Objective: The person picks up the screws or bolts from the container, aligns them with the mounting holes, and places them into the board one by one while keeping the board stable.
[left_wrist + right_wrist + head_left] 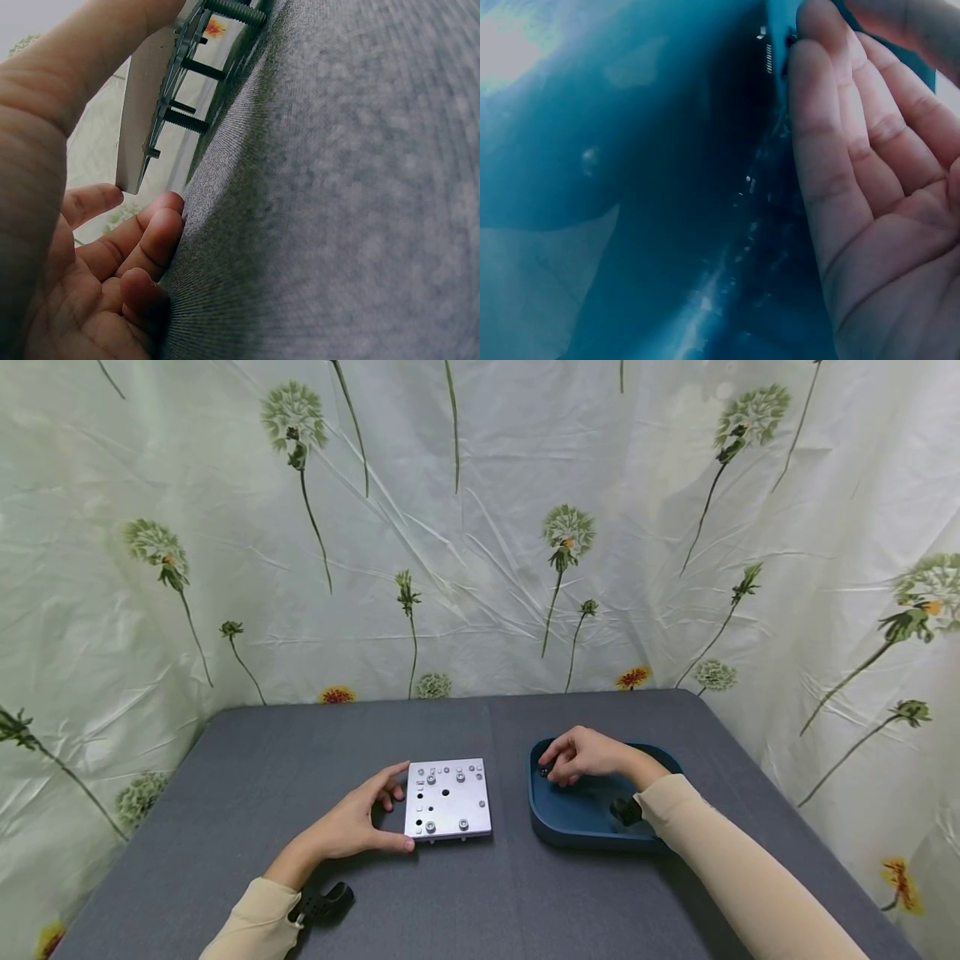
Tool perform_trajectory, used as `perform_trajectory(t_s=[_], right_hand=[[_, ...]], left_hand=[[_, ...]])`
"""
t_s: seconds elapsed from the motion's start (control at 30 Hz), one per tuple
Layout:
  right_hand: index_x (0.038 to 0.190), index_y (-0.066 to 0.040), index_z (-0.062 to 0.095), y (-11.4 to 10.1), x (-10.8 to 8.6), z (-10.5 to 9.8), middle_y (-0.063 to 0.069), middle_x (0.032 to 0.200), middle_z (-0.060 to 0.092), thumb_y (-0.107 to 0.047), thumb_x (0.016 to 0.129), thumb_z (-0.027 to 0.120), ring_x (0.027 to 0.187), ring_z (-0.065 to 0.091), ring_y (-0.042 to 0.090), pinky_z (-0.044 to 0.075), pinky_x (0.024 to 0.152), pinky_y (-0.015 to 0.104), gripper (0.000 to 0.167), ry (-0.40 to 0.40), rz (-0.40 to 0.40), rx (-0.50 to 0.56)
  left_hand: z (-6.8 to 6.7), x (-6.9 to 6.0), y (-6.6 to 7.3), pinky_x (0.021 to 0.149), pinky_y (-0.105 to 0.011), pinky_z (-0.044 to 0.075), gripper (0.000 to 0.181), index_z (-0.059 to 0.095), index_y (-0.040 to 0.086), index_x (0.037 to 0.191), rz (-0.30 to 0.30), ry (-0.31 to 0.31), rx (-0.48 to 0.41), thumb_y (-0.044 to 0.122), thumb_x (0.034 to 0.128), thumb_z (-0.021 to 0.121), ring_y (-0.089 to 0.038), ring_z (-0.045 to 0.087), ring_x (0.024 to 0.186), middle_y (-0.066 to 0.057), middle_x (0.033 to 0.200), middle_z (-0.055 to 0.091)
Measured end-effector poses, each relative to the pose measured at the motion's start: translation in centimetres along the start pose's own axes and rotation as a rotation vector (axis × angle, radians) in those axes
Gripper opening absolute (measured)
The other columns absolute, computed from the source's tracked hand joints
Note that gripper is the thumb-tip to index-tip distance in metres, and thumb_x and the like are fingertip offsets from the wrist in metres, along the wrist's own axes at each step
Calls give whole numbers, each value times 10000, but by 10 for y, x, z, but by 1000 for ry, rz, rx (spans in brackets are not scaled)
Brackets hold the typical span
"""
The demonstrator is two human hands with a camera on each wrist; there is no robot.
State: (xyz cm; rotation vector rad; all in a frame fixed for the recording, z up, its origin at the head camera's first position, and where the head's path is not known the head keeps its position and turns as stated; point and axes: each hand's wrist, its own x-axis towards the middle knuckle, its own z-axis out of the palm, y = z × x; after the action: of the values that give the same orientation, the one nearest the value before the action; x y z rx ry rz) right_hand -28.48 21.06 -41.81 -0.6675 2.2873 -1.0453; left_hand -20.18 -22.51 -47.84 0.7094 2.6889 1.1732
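A silver square metal plate (457,803) with holes and several screws through it lies left of the tray in the head view. My left hand (358,817) holds it by the left side, thumb at the near corner and index finger at the far one. In the left wrist view, threaded screws (187,120) stick out from the plate's underside. My right hand (587,755) reaches into the blue tray (553,837), fingers bent down at its left end. Small dark parts (543,771) lie by those fingertips; whether any is pinched cannot be seen.
Both things rest on a dark grey cloth-covered table (480,902). A white curtain (480,552) with a dandelion print hangs behind and at the sides. The tray's raised rim surrounds the right hand's fingers.
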Motion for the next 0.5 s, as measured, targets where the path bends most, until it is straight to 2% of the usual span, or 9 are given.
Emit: perform_trajectory(t_s=[0.23,0.5], right_hand=[[1263,36,744,1,1,5,91,870,808,-101,981,747,768,726,132,608,752,321,313,22,17,-60],[1125,-7,787,3,4,9,60,842,804,-76,955,742,693,685,120,579,702,297,189,45,12,-118]], left_hand=[[0,0,1,935,-299,443,1165,357,127,1660,3,1,1,486,745,983,-99,548,1047,13,1224,604],[0,0,1,938,-300,440,1163,357,129,1659,-2,1,0,487,746,983,-98,547,1050,12,1227,601]])
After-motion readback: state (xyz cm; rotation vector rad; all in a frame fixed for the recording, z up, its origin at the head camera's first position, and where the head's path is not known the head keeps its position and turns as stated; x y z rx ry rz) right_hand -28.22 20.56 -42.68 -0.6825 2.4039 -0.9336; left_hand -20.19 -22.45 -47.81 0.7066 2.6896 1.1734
